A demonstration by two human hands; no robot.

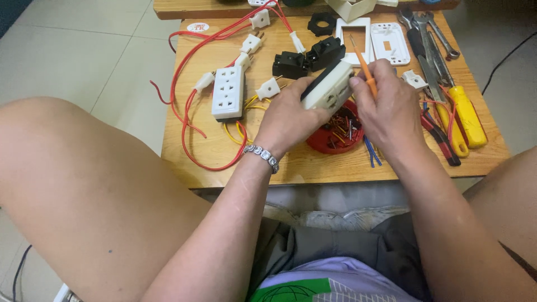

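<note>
Above the red bowl [334, 140] at frame centre, the left hand [288, 114] clasps a white socket [330, 86]; the right hand's [386, 109] grip pinches an orange screwdriver [364, 67], which could slip and jab fingers.

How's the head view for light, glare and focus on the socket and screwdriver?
Head view: light is soft and even, with only faint shadows under the hands on the table; no glare on the socket; the screwdriver and both the left hand and right hand are reasonably sharp; the thighs at the edges loom large.
</note>
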